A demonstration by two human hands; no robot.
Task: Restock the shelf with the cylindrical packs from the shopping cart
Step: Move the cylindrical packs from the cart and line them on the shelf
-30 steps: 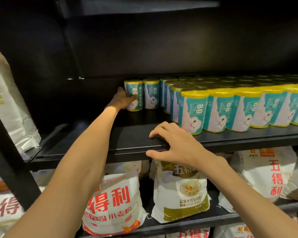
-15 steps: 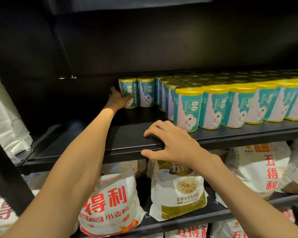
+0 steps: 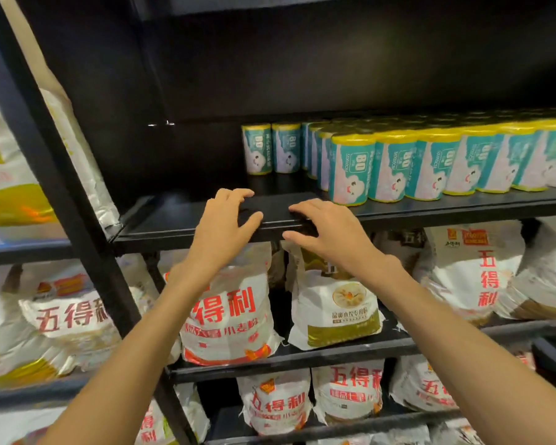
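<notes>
Both hands rest on the front edge of the black shelf (image 3: 180,220), side by side and close together, not touching each other. The left hand (image 3: 225,226) lies with fingers spread and loosely bent over the lip, fingertips on the top surface, thumb reaching toward the right along the front edge. The right hand (image 3: 328,232) sits just beside it, fingers also spread and slightly curved, tips on the shelf top, thumb below the front lip. Neither hand holds a pack.

The cylindrical packs (image 3: 395,168), teal and white wrap with yellow tops, stand upright on the same shelf, filling it from just right of the right hand to the frame's right edge, several rows deep. The leftmost pack (image 3: 256,149) and one neighbour stand at the back of the shelf, behind and slightly above the left hand, well apart from it. The shelf left of these two packs is bare black surface.

Under the shelf, white flour bags (image 3: 228,313) with red characters stand on the lower shelves; one white-and-olive bag (image 3: 337,313) stands directly below the right hand. A black upright post (image 3: 61,194) slants across the frame left of the shelf, with more bags beyond it. The shopping cart is not in view.
</notes>
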